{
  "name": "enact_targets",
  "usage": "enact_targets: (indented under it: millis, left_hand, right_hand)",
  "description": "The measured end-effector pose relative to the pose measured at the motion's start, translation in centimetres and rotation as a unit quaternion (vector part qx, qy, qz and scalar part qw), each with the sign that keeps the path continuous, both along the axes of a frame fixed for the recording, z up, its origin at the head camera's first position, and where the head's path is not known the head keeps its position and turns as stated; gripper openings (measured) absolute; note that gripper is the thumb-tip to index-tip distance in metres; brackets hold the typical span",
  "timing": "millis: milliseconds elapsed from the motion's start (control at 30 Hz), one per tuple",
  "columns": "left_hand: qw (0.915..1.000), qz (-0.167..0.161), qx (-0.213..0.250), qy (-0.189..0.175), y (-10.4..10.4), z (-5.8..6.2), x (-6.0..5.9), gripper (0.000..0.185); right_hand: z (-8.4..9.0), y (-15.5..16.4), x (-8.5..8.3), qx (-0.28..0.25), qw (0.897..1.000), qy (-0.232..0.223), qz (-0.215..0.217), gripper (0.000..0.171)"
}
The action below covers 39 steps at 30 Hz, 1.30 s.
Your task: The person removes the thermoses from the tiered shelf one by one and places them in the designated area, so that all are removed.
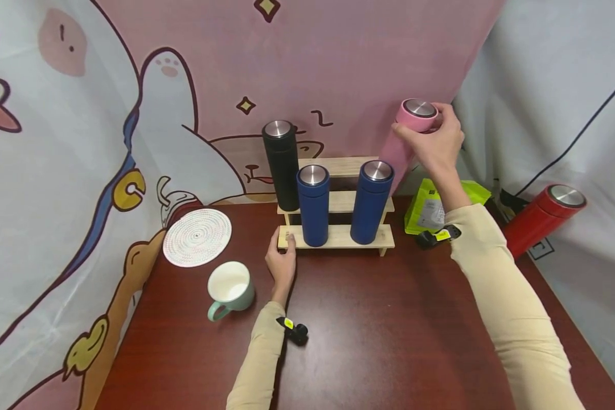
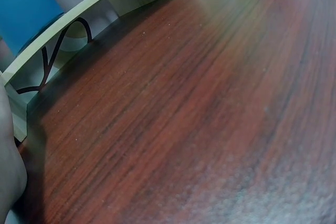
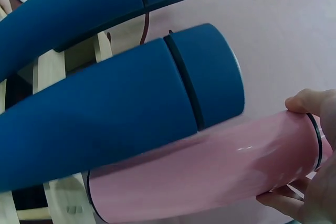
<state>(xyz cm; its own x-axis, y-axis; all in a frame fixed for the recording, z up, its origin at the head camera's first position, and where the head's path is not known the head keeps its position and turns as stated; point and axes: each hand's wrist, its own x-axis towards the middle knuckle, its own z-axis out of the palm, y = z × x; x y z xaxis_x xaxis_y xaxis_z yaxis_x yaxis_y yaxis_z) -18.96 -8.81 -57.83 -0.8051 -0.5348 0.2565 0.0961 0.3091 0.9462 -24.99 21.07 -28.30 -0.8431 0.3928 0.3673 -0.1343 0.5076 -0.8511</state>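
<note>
A stepped wooden rack (image 1: 338,236) stands at the back of the dark red table (image 1: 379,330). On it are a black flask (image 1: 282,165) and two blue flasks (image 1: 314,205) (image 1: 371,200). My right hand (image 1: 433,139) grips the top of a pink flask (image 1: 407,139) at the rack's right end, tilted; the right wrist view shows the pink flask (image 3: 199,177) beside a blue flask (image 3: 121,124). My left hand (image 1: 282,265) rests against the rack's front left corner, fingers relaxed. In the left wrist view only the rack's edge (image 2: 79,17) and table show.
A green mug (image 1: 229,289) and a round woven coaster (image 1: 197,236) lie left of the rack. A green pouch (image 1: 433,208) sits to the right, and a red flask (image 1: 543,219) leans at the far right. Cloth backdrops close in the table.
</note>
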Motion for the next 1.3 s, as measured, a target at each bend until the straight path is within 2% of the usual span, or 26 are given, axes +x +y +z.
enact_targets:
  millis: [300,600,833,1067,1300]
  left_hand:
    - [1.0000,0.002,-0.003,-0.003,0.1,0.1,-0.1,0.047]
    - [1.0000,0.000,-0.006,-0.002,0.0,0.2,0.0,0.047]
    - [1.0000,-0.006,-0.002,-0.008,0.0,0.3,0.3,0.048]
    - [1.0000,-0.003,-0.005,-0.002,0.0,0.4,0.3,0.047]
    - [0.9999,-0.009,-0.009,-0.007,-0.3,0.2,0.3,0.048]
  right_hand:
    - [-0.2,2.0,1.0,-0.008,1.000,0.016,0.008,0.067]
    - [-0.5,4.0,2.5,-0.008,1.000,-0.007,-0.004,0.067]
    - [-1.1,5.5,3.5,-0.025,0.999,-0.033,0.010,0.067]
    - [-2.2,6.9,4.7,-0.003,0.999,-0.044,0.018,0.066]
    - [-3.4,8.6,6.6,0.024,0.998,-0.045,0.019,0.064]
